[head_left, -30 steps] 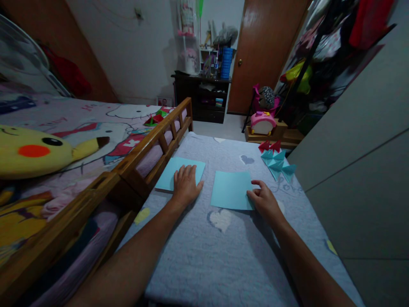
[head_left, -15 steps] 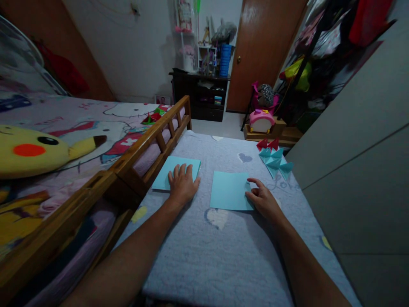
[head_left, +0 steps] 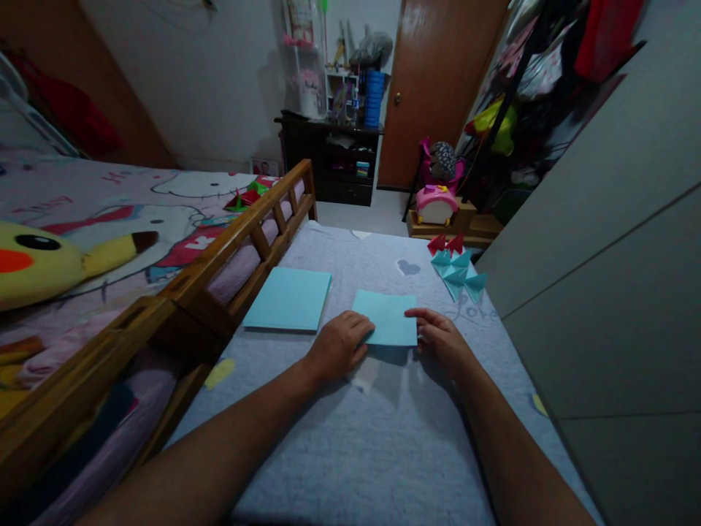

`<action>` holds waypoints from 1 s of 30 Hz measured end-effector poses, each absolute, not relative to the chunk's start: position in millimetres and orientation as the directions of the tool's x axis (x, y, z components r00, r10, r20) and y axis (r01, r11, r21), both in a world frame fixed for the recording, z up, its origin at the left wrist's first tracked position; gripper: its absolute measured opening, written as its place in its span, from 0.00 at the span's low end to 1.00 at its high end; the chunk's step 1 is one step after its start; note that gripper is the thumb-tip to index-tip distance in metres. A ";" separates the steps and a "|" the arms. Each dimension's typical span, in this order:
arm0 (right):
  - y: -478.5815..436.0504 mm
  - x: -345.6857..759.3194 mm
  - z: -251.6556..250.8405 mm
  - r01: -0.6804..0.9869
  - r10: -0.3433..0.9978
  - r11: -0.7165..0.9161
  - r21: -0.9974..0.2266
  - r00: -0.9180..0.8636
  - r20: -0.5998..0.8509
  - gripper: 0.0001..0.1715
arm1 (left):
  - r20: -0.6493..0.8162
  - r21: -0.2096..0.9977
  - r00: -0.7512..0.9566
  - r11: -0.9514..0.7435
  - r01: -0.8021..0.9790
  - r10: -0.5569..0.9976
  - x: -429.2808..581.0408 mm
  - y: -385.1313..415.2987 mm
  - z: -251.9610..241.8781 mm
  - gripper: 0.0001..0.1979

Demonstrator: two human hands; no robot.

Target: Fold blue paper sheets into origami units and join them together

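Blue patterned cloth (head_left: 312,453) covers the surface from mid-frame to the bottom edge. Light-blue paper stack (head_left: 288,298) left of centre, untouched. Single sheet (head_left: 390,314) near centre, right of the stack; left hand (head_left: 339,343) pinches its near-left corner, right hand (head_left: 442,342) pinches its right edge. Risk (judged): uneven pull or too tight a pinch could crease or skew it. Sheet: light blue, plain, roughly square, no fold visible; near edge seems slightly raised above its shadow.
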State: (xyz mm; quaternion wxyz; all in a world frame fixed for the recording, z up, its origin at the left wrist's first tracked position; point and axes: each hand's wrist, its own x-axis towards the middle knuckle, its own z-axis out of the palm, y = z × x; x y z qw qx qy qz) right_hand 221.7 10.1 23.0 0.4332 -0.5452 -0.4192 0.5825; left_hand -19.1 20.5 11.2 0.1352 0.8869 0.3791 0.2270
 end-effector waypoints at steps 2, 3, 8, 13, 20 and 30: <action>10.1 226.6 23.3 0.061 0.971 -0.216 -0.975 -0.087 -0.220 0.29 | 0.311 0.412 0.570 -0.649 0.640 0.760 -21.2 23.5 8.0 0.09; 10.5 229.6 23.0 0.164 0.982 -0.146 -0.976 -0.098 -0.163 0.30 | 0.326 0.420 0.557 -0.645 0.639 0.764 -22.9 24.7 7.0 0.09; 13.2 241.5 19.8 0.730 0.944 0.321 -0.603 -0.192 0.270 0.35 | 0.432 0.485 0.532 -0.685 0.543 0.728 -29.1 25.3 6.1 0.10; 9.8 242.0 22.7 0.832 0.886 0.451 -0.322 -0.374 0.273 0.20 | 0.534 0.479 0.580 -0.785 0.393 0.616 -32.1 27.0 1.9 0.10; 5.6 241.3 35.9 0.827 0.863 0.499 -0.260 -0.447 0.233 0.15 | 0.472 0.454 0.642 -0.790 0.411 0.605 -35.4 28.8 0.3 0.08; -16.7 233.5 39.2 0.781 0.913 0.263 -0.566 -0.391 -0.115 0.13 | 0.028 0.456 0.640 -0.579 0.676 0.768 -40.4 18.6 21.6 0.03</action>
